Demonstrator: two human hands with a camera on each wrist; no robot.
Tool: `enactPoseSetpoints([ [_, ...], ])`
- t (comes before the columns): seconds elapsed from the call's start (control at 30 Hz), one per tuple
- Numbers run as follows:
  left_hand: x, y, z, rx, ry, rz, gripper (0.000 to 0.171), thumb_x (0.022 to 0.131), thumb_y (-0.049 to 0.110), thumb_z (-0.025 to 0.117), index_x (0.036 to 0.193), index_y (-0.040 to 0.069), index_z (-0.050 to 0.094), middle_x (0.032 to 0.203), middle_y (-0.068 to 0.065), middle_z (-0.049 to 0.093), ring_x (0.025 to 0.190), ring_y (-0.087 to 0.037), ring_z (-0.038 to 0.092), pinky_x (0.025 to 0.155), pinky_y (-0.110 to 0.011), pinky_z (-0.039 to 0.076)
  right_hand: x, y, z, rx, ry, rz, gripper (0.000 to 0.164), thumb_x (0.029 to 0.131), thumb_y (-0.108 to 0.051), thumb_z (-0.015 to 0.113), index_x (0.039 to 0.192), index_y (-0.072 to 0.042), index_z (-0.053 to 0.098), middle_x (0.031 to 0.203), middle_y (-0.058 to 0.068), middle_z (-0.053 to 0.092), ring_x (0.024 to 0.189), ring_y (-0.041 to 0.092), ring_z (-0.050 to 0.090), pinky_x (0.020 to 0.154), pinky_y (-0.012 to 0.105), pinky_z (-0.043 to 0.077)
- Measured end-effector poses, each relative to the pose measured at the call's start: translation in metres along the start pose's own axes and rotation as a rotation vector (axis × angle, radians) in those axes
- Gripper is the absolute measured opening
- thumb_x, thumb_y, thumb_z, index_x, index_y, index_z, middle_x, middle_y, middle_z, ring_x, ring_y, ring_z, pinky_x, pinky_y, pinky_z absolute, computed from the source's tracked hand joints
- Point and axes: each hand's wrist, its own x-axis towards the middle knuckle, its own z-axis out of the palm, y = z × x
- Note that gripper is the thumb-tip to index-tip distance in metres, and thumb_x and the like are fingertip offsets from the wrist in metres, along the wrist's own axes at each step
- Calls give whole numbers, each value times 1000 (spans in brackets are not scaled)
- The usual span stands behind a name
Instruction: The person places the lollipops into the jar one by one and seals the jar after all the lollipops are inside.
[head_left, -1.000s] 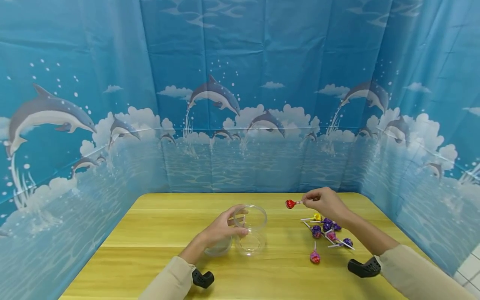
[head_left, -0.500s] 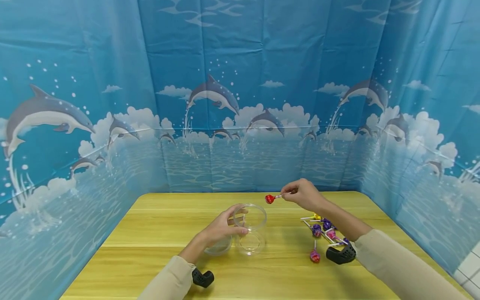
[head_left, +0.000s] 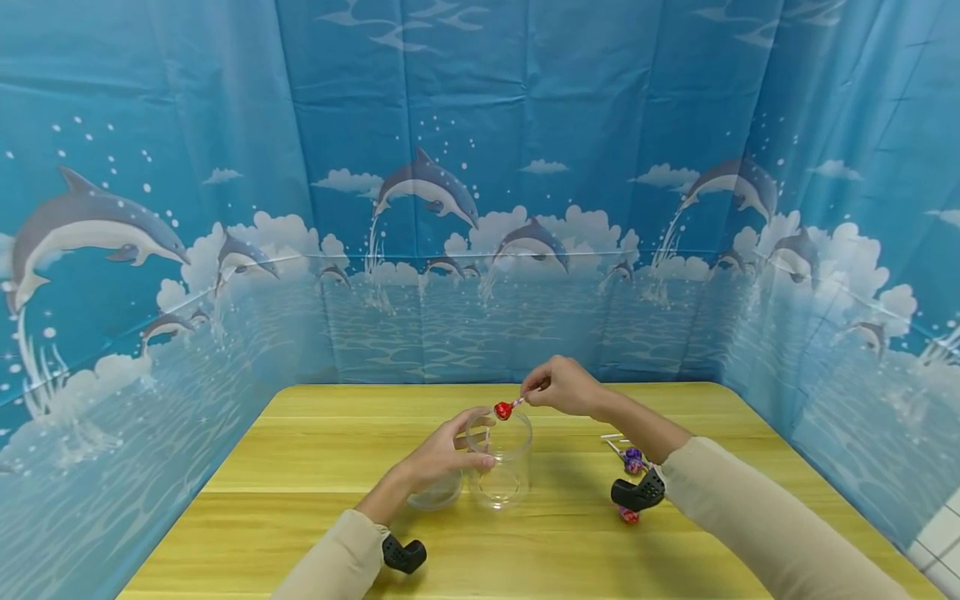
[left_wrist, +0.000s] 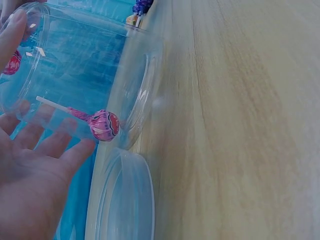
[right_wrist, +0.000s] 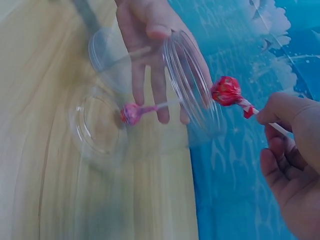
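Note:
My left hand [head_left: 442, 454] holds a clear plastic jar [head_left: 517, 471] upright on the table, thumb on the near side and fingers behind. Inside the jar lies a pink-wrapped lollipop [left_wrist: 104, 126] with its white stick, clearest in both wrist views. My right hand [head_left: 564, 388] pinches the stick of a red-wrapped lollipop [head_left: 503, 411], candy end toward the jar. In the right wrist view that red candy [right_wrist: 226, 91] is right at the jar's open mouth. A clear round lid [left_wrist: 131, 200] lies on the table beside the jar, under my left hand.
Several more lollipops, including a purple one [head_left: 633, 460] and a pink-red one [head_left: 628, 516], lie on the right of the yellow wooden table [head_left: 300, 500]. My right forearm partly hides them. A blue dolphin-print curtain [head_left: 480, 333] stands behind the table.
My right hand has carried the red lollipop leftward from above the pile to the jar's rim. My left hand and the jar have stayed in place.

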Motion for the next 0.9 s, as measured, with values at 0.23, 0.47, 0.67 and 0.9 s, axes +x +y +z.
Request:
enactPoseSetpoints([
  [0.23,-3,10,-1,-18,-19,-27,74,86,23,69,146,22,27,143,-3,32,117,-36,48,86,-41,47,15,-10,18,-53,-102,-105,12,87,-8,62,87,-11,74,85,-3,68,75,12,61,65,31,51],
  [0.47,-1,-1,-2,18,3,-11,68,88,22,66,144,31,28,142,3,34,123,-37,41,87,-41,46,27,-13,36,-189,-168,-239,14,82,-2,64,87,-9,75,79,-3,69,64,7,60,58,26,50],
  [0.67,-2,-1,0,0,14,1,67,86,29,68,142,34,32,142,5,35,126,-37,37,88,-41,46,33,-17,47,-255,-195,-325,12,79,-1,66,79,-9,75,71,-7,66,58,4,57,54,23,48],
  [0.9,-2,1,1,-6,16,-16,65,90,19,64,143,36,30,143,8,33,124,-26,43,88,-40,45,38,-22,59,-320,-210,-389,17,77,0,66,70,-14,74,64,-12,63,53,1,53,51,19,45],
])
